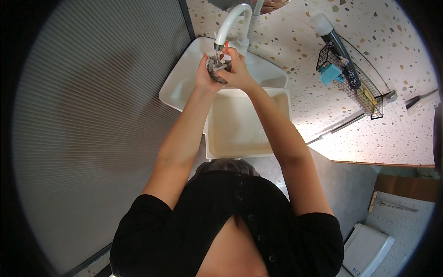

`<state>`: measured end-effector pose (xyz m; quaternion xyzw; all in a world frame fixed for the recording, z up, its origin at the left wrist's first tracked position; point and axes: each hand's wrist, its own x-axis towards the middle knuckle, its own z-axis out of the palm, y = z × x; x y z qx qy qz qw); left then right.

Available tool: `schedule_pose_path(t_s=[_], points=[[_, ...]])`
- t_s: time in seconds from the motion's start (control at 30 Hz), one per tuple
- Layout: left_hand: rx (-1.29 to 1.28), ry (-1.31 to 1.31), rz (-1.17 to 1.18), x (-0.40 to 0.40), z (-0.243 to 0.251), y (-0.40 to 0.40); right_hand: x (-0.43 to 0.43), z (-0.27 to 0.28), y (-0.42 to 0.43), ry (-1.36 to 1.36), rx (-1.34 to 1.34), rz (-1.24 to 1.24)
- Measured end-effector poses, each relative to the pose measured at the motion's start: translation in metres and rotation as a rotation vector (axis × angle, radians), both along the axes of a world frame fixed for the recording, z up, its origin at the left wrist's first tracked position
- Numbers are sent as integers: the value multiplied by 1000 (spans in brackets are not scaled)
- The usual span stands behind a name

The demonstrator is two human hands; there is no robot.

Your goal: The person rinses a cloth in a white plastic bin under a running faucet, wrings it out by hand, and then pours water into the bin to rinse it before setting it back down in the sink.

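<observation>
A wet, crumpled grey cloth [215, 74] is held between my two hands under the white gooseneck faucet [232, 17]. Water runs from the spout onto it. My left hand [204, 79] cups the cloth from the left side and below. From the right, my right hand [238, 71] grips it, thumb across the front and fingers raised near the spout. Both hands are above the white washbasin [183, 78]. Part of the cloth is hidden by my fingers.
A cream plastic tub [238, 128] is below my forearms, against the basin's front. Ribbed grey panel [104, 104] stands at left. On the speckled right wall hang a black wire basket [367, 81] with a spray can [341, 55] and blue item [330, 74], and a brush [413, 103].
</observation>
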<state>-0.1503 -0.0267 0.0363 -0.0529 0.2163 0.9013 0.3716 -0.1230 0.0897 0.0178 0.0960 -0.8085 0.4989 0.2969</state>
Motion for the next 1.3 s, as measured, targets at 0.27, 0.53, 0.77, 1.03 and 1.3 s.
schedule_pose_path(t_s=[0.27,0.53,0.77,1.03,1.3], points=[[81,-8,305,-10,-19,-6,17,2,-18,-350,-68,-364],[-94,-47,252,-3,-16,-1,10,-2,-29,-67,-1,-152],[-160,-12,224,4,-6,-13,15,24,-21,-274,-57,-190],[-319,147,171,-21,-47,2,12,-12,-7,-301,-306,-145],[-281,-43,166,-25,-56,13,81,-24,76,-531,742,-261]])
